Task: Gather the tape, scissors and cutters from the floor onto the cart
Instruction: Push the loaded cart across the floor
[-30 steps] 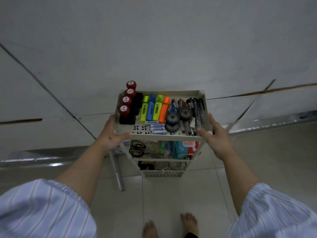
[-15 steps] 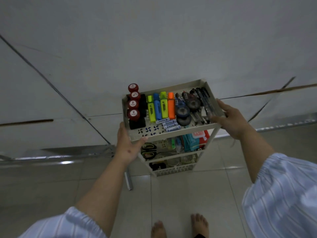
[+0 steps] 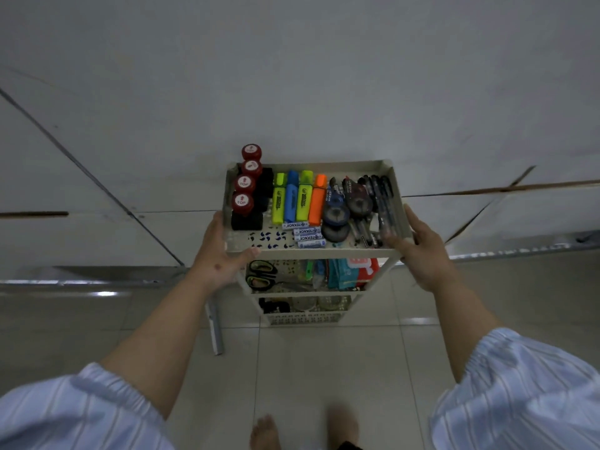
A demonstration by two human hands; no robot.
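Note:
A beige three-tier cart [image 3: 324, 254] stands on the tiled floor against a pale wall. My left hand [image 3: 220, 258] grips the top tray's front left corner, thumb on the front rim. My right hand [image 3: 418, 251] grips the front right corner, thumb lying over the rim onto the tray. Dark tape dispensers and rolls [image 3: 336, 219] lie on the top tray. Black-and-green-handled scissors [image 3: 259, 275] lie on the middle shelf's left side. A dark item [image 3: 274, 305] sits on the bottom shelf; I cannot identify it.
The top tray also holds red-capped stamps [image 3: 245, 190], several highlighters [image 3: 298, 201], batteries [image 3: 305, 233] and pens [image 3: 381, 203]. Teal and red packets [image 3: 350, 271] fill the middle shelf's right side. A metal bar [image 3: 214, 326] lies on the floor left of the cart. My bare feet [image 3: 266, 430] are below.
The cart, turned askew half a second ago, now stands square to me and closer to centre. Both hands have kept their hold on the top tray's front corners.

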